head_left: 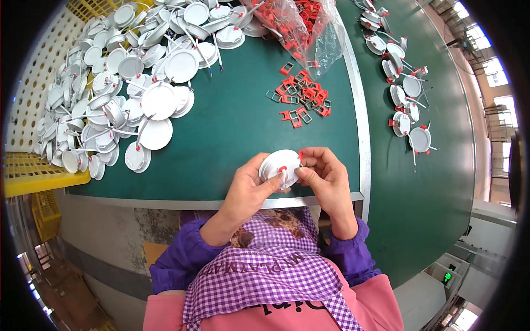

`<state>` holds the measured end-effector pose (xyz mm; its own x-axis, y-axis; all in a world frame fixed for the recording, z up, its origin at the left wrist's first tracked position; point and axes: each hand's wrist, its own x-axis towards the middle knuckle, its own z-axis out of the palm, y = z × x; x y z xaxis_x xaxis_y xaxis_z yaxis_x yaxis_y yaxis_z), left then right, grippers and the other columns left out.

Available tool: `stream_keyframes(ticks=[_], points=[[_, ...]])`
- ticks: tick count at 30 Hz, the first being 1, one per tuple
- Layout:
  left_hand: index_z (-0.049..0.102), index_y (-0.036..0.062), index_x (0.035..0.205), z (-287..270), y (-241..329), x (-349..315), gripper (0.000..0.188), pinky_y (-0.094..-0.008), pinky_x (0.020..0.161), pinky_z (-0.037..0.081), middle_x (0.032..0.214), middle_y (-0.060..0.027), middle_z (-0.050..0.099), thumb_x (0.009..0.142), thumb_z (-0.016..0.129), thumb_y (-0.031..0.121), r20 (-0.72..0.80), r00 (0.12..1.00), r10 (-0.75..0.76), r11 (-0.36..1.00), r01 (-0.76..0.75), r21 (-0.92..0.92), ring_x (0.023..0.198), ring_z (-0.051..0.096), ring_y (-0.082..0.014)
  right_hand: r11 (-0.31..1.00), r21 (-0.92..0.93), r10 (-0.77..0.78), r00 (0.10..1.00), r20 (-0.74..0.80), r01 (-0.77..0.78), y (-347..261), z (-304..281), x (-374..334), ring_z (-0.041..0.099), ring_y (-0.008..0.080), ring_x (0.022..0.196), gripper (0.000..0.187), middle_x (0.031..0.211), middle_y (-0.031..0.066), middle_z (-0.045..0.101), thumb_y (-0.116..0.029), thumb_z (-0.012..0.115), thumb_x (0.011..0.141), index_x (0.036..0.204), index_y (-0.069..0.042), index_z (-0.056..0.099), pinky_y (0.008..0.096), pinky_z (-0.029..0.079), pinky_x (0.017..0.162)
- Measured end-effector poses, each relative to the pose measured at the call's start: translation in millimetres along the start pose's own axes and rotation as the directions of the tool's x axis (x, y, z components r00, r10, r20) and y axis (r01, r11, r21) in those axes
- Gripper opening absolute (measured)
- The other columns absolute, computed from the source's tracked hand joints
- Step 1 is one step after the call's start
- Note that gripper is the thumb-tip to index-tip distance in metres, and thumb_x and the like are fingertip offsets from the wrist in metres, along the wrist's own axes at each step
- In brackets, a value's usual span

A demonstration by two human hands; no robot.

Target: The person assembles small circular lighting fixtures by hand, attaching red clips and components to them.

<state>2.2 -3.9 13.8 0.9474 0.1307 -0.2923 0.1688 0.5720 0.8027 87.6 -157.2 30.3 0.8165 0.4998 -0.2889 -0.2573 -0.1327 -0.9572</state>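
Note:
Near the table's front edge, my left hand (pixel 244 188) is closed round a round white downlight (pixel 274 163), its thumb lying by the red cable inlet on the back. A short white cable hangs down from that inlet. On the light's right rim, my right hand (pixel 330 181) pinches a small red clip (pixel 301 156) between thumb and fingers; how far it is seated on the rim I cannot tell. Farther off lies a loose pile of red clips (pixel 308 95) with metal spring frames.
Many white downlights (pixel 160 101) are heaped at left, spilling from a yellow crate (pixel 52 175). A clear plastic bag (pixel 326 47) of red clips stands at the back. Beyond a white strip (pixel 362 132), several clipped downlights (pixel 420 139) line the green belt (pixel 425 209) at right.

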Motion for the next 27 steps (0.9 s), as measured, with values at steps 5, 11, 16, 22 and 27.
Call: stream_keyframes(ticks=[5,11,16,22,27], points=[[0.053,-0.004,0.113,-12.0,3.4,1.7,0.031,-0.0271,0.077,0.056,0.104,-0.0086,0.062,0.084,0.064,-0.004,-0.045,0.996,0.077,0.966,-0.063,0.249,0.094,0.063,-0.0149,0.948,-0.275,-0.147,0.987,0.061,0.158,0.8,-20.0,20.5,0.062,0.0118,0.076,0.033,0.095,0.0093,0.065,-0.002,0.068,0.082,0.114,0.001,0.057,0.0253,0.05,0.063],[0.058,0.0002,0.108,-22.2,31.6,-5.3,0.029,-0.0259,0.072,0.051,0.1,-0.0092,0.065,0.08,0.067,0.001,-0.051,0.98,0.193,0.833,-0.136,0.536,0.082,0.063,-0.0104,0.258,-0.878,-0.551,0.808,0.208,0.402,-1.2,-25.7,64.0,0.062,0.0343,0.077,0.024,0.098,0.0145,0.059,-0.003,0.06,0.081,0.105,-0.006,0.06,0.0417,0.051,0.067],[0.052,0.0047,0.113,-29.8,18.7,-3.4,0.026,-0.04,0.084,0.054,0.106,-0.0108,0.062,0.089,0.06,0.009,-0.058,0.998,0.024,0.975,-0.037,-0.221,0.101,0.062,-0.0229,0.143,-0.922,-0.431,0.861,0.271,0.361,5.8,-26.9,69.5,0.06,0.0342,0.079,0.018,0.093,0.0136,0.056,0.0,0.059,0.079,0.097,-0.003,0.056,0.0411,0.05,0.068],[0.044,0.0066,0.122,-17.8,18.1,-1.4,0.037,-0.045,0.081,0.056,0.114,-0.0122,0.057,0.089,0.06,0.006,0.025,0.992,-0.124,0.94,0.126,-0.318,0.104,0.061,-0.0263,0.22,-0.878,-0.626,0.751,0.207,0.426,10.6,-27.7,58.6,0.061,0.0325,0.081,0.016,0.095,0.0149,0.059,0.002,0.057,0.08,0.096,0.001,0.053,0.0378,0.051,0.069],[0.047,0.0021,0.119,-10.8,20.6,-1.6,0.039,-0.0321,0.079,0.055,0.107,-0.0102,0.061,0.084,0.065,0.003,-0.024,0.995,-0.097,0.994,0.096,-0.043,0.097,0.063,-0.018,0.924,-0.308,-0.276,0.953,-0.126,0.227,1.2,-30.7,41.1,0.065,0.0144,0.081,0.009,0.092,0.009,0.066,-0.003,0.057,0.091,0.098,0.003,0.056,0.0273,0.051,0.07]])
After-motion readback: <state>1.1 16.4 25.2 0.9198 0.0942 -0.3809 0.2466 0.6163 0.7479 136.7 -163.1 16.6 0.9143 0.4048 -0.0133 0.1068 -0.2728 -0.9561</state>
